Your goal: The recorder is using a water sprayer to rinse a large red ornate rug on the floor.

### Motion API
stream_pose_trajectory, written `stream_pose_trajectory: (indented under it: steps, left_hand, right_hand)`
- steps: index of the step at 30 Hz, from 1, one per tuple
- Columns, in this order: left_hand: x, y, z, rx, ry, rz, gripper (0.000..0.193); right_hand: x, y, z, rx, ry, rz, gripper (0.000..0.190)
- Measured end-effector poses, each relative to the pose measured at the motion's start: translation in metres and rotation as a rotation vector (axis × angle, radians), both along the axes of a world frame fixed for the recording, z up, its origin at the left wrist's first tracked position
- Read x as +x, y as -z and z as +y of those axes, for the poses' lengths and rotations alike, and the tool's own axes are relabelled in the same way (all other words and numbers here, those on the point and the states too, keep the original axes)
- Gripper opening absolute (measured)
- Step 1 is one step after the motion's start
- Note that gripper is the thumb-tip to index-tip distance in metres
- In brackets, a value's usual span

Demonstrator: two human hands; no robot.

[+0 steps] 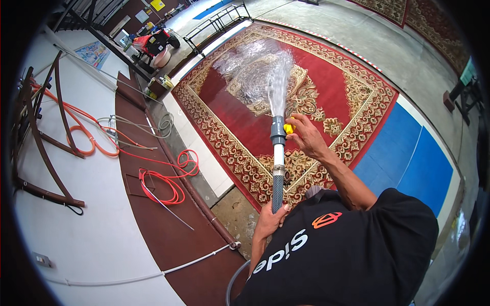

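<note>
My left hand (271, 218) is wrapped around a grey braided hose (278, 191) close to my body. A clamp joins this hose to a white pipe (279, 155) with a grey plastic ball valve (277, 130) at its end. My right hand (306, 137) grips the valve's yellow handle (289, 127) between thumb and fingers. Out of the valve's mouth a wide jet of water (279, 80) sprays forward. It lands on a red patterned carpet (237, 126), whose far middle part is wet and shiny. The carpet lies flat before me.
Coiled red hose (164, 187) and a grey hose (164, 126) hang along the brown and white wall at left. Dark metal brackets (46, 134) stick out there. Blue floor panels (405, 149) lie right of the carpet. A red machine (151, 42) and a metal rack (218, 23) stand beyond.
</note>
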State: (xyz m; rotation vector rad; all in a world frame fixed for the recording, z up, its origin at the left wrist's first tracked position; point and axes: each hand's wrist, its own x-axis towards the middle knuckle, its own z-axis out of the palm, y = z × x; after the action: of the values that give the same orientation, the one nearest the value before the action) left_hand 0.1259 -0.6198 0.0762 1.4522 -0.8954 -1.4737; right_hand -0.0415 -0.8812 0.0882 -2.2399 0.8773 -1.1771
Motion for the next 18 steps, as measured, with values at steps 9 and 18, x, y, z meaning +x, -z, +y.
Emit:
stream_pose_trajectory:
  steps: [9, 18]
  left_hand:
    - [0.006, 0.007, -0.008, -0.031, 0.002, 0.033, 0.029]
    - [0.013, 0.018, -0.016, -0.049, 0.045, 0.032, 0.029]
  right_hand:
    - [0.005, -0.025, -0.002, -0.056, 0.006, -0.039, 0.051]
    - [0.005, -0.042, -0.002, -0.080, 0.016, -0.048, 0.055]
